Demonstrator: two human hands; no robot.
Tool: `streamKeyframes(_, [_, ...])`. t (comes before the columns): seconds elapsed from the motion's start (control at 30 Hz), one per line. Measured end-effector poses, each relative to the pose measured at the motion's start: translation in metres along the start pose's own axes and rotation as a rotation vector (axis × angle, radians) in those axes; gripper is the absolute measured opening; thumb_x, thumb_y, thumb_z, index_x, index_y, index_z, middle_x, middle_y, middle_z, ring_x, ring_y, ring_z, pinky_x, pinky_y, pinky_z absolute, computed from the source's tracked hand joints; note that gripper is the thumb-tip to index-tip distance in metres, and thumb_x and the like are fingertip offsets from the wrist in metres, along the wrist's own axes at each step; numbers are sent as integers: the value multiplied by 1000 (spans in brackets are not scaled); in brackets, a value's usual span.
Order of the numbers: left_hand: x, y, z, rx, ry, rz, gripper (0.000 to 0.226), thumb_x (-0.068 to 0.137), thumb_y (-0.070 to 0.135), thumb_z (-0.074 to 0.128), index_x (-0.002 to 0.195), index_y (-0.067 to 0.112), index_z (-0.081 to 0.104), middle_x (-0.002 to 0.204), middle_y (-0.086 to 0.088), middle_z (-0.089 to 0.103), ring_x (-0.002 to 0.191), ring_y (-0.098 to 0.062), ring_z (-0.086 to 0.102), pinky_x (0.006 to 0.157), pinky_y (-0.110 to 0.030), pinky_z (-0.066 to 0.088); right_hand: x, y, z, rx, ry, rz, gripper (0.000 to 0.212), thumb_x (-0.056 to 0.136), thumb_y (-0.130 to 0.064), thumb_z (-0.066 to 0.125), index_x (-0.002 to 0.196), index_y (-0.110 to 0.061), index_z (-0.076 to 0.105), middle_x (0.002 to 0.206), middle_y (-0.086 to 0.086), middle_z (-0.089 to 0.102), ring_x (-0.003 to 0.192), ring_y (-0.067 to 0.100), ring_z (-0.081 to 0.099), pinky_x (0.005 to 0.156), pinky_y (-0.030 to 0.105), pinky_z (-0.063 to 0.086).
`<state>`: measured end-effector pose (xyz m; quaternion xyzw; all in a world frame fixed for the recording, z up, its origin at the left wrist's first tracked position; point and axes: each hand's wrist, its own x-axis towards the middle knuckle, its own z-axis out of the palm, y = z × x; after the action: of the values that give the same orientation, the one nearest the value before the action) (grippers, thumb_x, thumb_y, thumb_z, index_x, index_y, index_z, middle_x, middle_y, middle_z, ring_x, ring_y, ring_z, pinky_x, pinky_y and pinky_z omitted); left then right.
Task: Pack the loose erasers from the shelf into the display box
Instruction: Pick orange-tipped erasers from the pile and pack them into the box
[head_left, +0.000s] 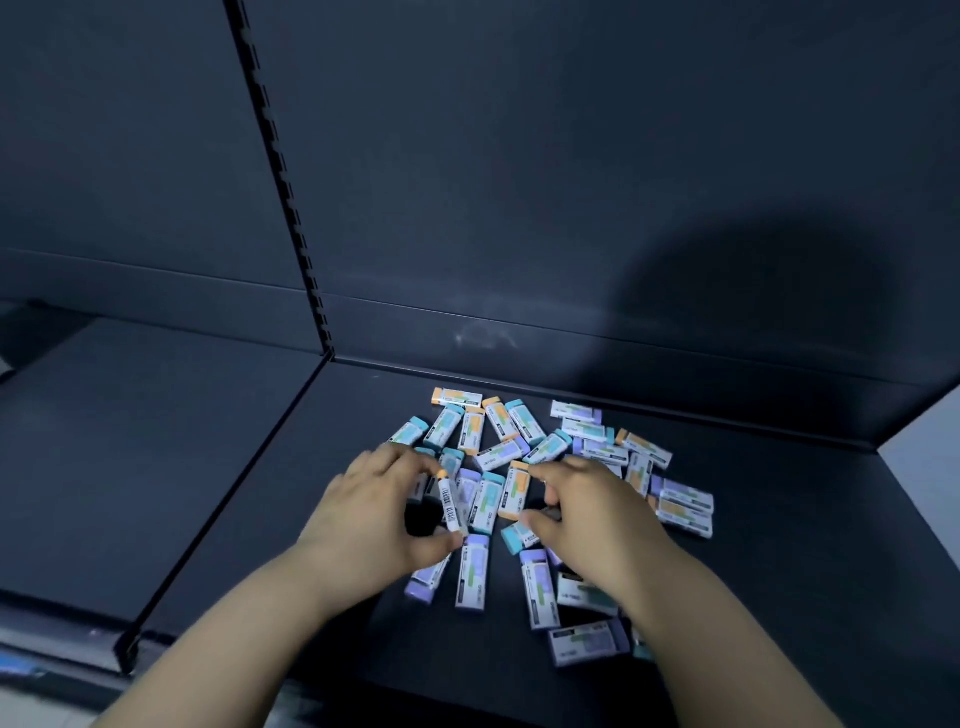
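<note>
Several loose erasers (540, 447) in white sleeves with blue, orange or purple ends lie scattered on the dark shelf (779, 597). My left hand (374, 514) pinches an orange-ended eraser (451, 503) on its edge, barcode side showing, between thumb and fingers. My right hand (592, 514) rests over the pile's middle, its fingertips touching an orange-ended eraser (514, 491) and its thumb by a blue-ended one (519, 535); whether it grips either is unclear. No display box is in view.
The shelf's dark back panel (571, 182) rises behind the pile, with a slotted upright (291, 208) at its left. A second shelf board (130, 457) adjoins on the left. My head's shadow falls on the back panel at right.
</note>
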<state>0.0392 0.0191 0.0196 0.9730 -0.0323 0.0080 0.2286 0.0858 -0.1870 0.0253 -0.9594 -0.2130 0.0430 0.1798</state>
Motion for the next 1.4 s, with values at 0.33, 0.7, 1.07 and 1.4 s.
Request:
streamKeyframes(0.33, [0,12,-6,-72,3,-3,55,74,33,69,119,29,37,92,23,36,101,-8,37,91,-21,32,24,-9,-2,-45,-157,70,67,82,-50,63,139,-24,39,122,-3,57,108,17,54,86,30,47])
streamKeyframes(0.7, [0,11,-8,141,82,76,64,75,51,61,131,32,36,126,16,40,117,-8,33,100,-23,28,13,1,-4,266,-127,32,51,73,-44,73,114,-32,44,91,-13,53,83,6,51,72,23,43])
streamKeyframes(1.07, [-1,9,-1,233,37,117,66,77,56,54,136,39,30,135,21,38,128,-5,28,95,-24,23,-3,-19,13,352,-82,-65,53,72,-39,73,115,-35,42,95,-23,49,92,1,46,83,14,37])
streamKeyframes(1.4, [-9,3,-1,226,-30,140,68,79,57,54,140,42,30,140,21,34,130,-6,27,98,-27,24,-9,-35,0,-30,-10,-176,59,77,-41,60,131,-29,37,123,-14,43,114,5,36,95,19,23])
